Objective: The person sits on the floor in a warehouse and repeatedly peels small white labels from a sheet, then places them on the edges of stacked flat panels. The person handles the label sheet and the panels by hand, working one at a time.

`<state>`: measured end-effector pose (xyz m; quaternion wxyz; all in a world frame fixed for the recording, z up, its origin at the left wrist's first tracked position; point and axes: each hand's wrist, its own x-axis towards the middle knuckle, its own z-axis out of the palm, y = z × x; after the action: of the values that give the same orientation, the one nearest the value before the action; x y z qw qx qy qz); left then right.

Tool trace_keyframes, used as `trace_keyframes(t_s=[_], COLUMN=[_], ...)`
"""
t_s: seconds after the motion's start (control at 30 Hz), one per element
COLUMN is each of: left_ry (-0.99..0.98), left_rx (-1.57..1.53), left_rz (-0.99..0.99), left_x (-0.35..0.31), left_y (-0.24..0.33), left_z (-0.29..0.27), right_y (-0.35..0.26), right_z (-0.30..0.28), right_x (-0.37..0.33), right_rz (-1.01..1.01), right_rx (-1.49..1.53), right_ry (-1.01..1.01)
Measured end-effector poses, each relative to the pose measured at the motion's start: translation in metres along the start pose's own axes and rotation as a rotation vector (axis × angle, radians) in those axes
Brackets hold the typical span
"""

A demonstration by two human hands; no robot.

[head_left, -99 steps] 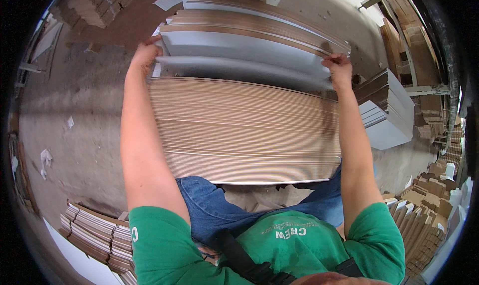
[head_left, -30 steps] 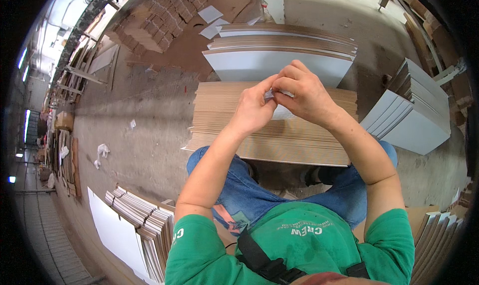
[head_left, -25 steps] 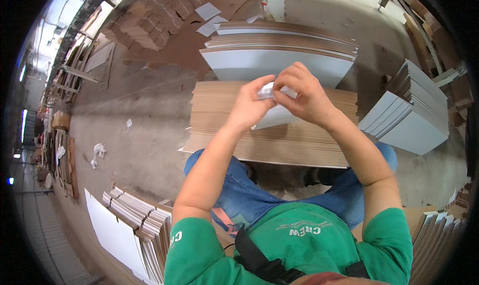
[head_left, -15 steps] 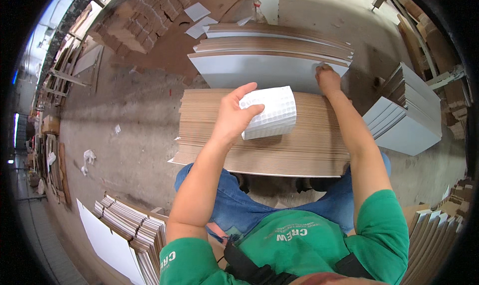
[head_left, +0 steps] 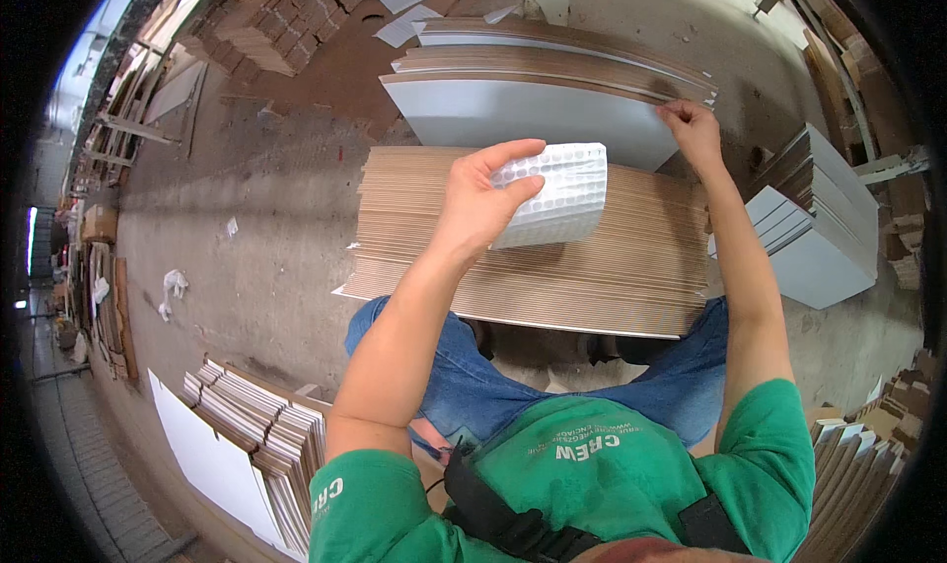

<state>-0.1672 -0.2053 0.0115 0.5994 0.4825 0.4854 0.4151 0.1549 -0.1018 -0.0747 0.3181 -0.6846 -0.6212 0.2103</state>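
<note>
In my left hand (head_left: 470, 200) is a curled white sheet of round stickers (head_left: 558, 190), pinched between thumb and fingers. It hangs over a stack of brown-edged boards (head_left: 533, 282) lying in front of my knees. Beyond that stack, a white panel (head_left: 523, 109) leans at the front of a row of similar panels. My right hand (head_left: 696, 131) is closed, with thumb and fingertips pinched at the panel's upper right corner. Whether a small piece sits between those fingertips is hidden.
More white panels (head_left: 824, 238) stand at the right. Another panel stack (head_left: 237, 455) is at the lower left, and brown-edged boards (head_left: 853, 484) are at the lower right. Flat cardboard piles (head_left: 271, 31) and loose white sheets (head_left: 402, 11) lie at the far left.
My right hand has shifted right along the panel's face to its upper right corner. The sticker sheet in my left hand has moved slightly up and right, and its tilt has changed.
</note>
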Motion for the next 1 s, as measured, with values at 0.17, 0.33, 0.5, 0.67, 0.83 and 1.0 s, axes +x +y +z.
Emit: trace_keyframes(t_s=[0.17, 0.33, 0.5, 0.67, 0.83, 1.0], left_ry=[0.025, 0.002, -0.013, -0.028, -0.025, -0.032], left_rx=[0.042, 0.098, 0.098, 0.095, 0.023, -0.101], left_rz=[0.035, 0.055, 0.082, 0.095, 0.004, -0.099], left_x=[-0.001, -0.006, -0.009, -0.008, -0.005, 0.000], left_y=[-0.005, 0.000, 0.002, -0.002, -0.003, -0.009], left_z=[0.001, 0.006, 0.004, 0.002, -0.001, -0.007], right_y=[-0.116, -0.138, -0.142, -0.147, -0.147, -0.142], right_z=[-0.023, -0.024, -0.023, -0.019, -0.008, 0.005], right_x=[-0.093, -0.108, -0.111, -0.112, -0.112, -0.113], right_rz=[-0.345, -0.556, -0.709, -0.873, -0.973, -0.942], right_rx=[0.425, 0.175, 0.014, -0.242, -0.360, -0.351], right_ry=[-0.272, -0.224, -0.169, -0.096, -0.045, -0.053])
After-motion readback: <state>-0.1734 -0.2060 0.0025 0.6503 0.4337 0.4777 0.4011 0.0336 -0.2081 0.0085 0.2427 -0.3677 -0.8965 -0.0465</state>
